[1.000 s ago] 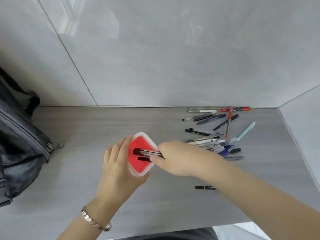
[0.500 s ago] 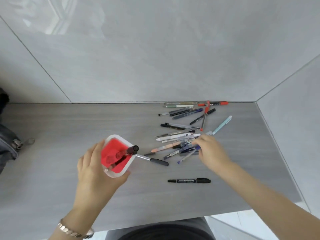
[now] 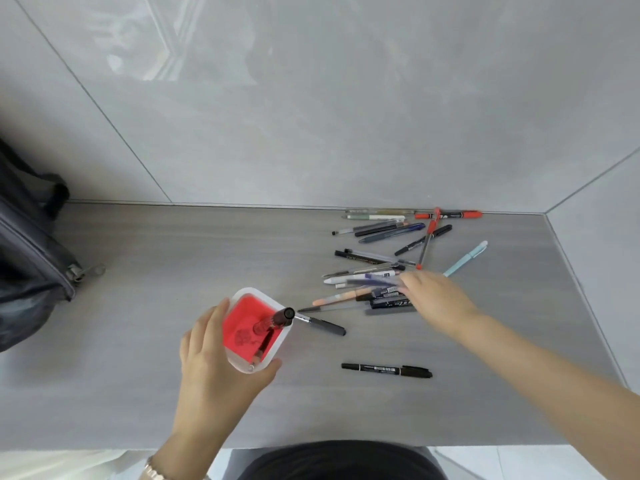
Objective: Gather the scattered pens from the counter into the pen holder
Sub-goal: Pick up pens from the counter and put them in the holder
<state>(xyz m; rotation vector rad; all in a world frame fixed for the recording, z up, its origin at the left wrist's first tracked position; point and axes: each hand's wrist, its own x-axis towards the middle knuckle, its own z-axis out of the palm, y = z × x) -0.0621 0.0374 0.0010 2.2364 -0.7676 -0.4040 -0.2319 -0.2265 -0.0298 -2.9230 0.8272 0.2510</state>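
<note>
On the grey counter (image 3: 173, 258), a pen holder (image 3: 242, 362) with a red inside and a pale rim is gripped around its near side by the left hand (image 3: 218, 362), fingers curled on the wall. 1 dark red marker (image 3: 273, 320) is leant inside it, with a thinner pen beside it. Just right of the holder, a grey-capped pen (image 3: 323, 325) is laid flat, and nearer the counter edge a black marker (image 3: 386, 369) lies alone. Farther right, the scattered pens (image 3: 377, 261) are spread toward the wall. The right hand (image 3: 436, 299) is set on the pile's near side, blurred; a bluish pen (image 3: 372, 281) sits at its fingertips, though whether the fingers are closed on it cannot be told. At far left, a dark bag (image 3: 27, 258) is seen.
</note>
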